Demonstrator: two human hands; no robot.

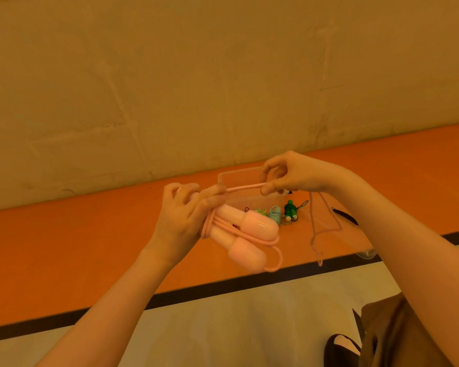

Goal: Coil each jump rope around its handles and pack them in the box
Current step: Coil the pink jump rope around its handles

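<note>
Two pink handles [247,234] sit clamped in my left hand [182,221]; my right hand [289,176] pinches the pink cord [245,187] taut. Slack could loosen the coils; the clear box [249,186] waits behind.

Pink jump rope [245,231] half-coiled round paired handles, held above clear box [249,186] w/ coiled ropes beside

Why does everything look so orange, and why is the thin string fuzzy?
Head view: warm, dim light tints the wall and both arms orange; the pink rope between the left hand and right hand is sharp, but its hanging loop is smeared by blur.
</note>
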